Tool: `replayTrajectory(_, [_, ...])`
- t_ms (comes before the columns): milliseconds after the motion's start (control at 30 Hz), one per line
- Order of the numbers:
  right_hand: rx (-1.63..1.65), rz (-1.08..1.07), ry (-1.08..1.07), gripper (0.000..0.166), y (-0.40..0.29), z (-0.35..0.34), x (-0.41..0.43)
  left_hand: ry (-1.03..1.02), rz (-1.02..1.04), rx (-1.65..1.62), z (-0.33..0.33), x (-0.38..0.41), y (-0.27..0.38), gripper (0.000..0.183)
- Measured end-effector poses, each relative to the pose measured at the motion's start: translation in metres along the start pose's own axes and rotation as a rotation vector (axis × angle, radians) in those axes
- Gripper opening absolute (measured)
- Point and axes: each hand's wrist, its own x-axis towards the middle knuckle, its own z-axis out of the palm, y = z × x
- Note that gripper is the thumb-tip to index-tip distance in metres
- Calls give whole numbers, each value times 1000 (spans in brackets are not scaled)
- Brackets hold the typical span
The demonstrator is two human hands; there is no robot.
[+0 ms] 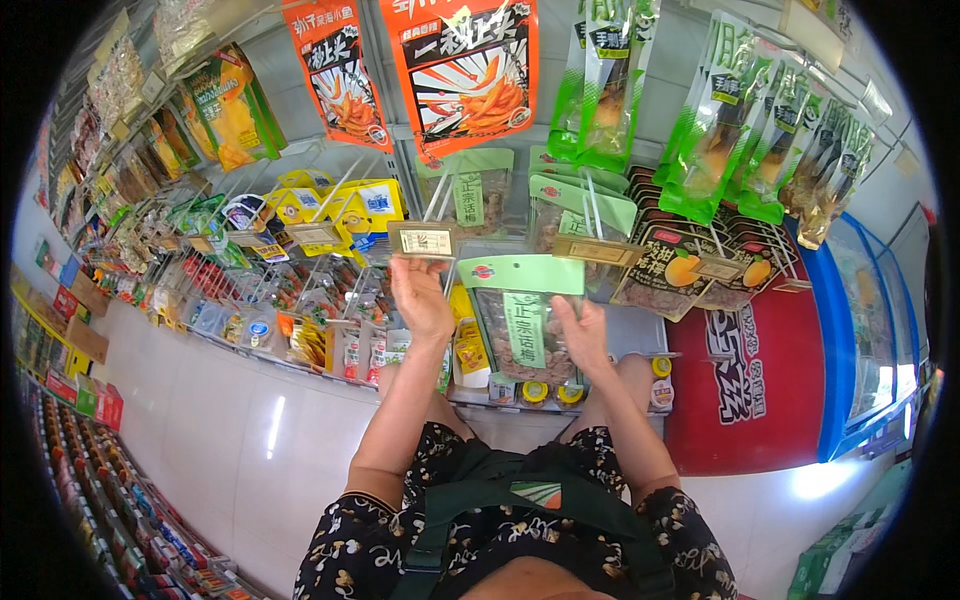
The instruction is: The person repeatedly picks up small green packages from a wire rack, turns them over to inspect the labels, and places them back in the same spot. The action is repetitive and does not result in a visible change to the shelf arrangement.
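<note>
My left hand (424, 300) is raised to a price-tag holder (422, 241) at the front of a metal display hook (442, 196), its fingers at the holder's lower edge and partly hidden. In my right hand (583, 330) is the right edge of a pale-green and clear bag of dried plums (517, 322), thumb on the front. This bag hangs upright in front of me, below the hooks and off them. Behind it, matching green bags hang on two hooks, one bag (472, 191) at the left hook and another (577, 206) at the right.
Orange snack pouches (472, 82) and green-and-clear snack packs (604, 90) hang above. Black dried-fruit bags (664, 259) hang at right, beside a red panel (742, 390) and blue-framed glass freezer (862, 322). Yellow pouches (367, 214) hang at left. Yellow-lidded jars (534, 392) line the bottom shelf.
</note>
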Motion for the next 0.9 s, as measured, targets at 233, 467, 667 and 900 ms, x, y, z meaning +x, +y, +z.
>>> replayTrajectory(233, [45, -136, -148, 32, -15, 66, 29, -170, 310, 434, 0, 5, 27, 50])
replayTrajectory(467, [23, -134, -132, 25, -16, 95, 50, -391, 704, 1128, -23, 12, 28, 47])
replayTrajectory(667, [145, -107, -88, 23, -17, 98, 48, -507, 708, 1337, -28, 7, 25, 52])
replayTrajectory(900, [136, -130, -59, 25, -16, 98, 53, -565, 682, 1737, -12, 4, 24, 53])
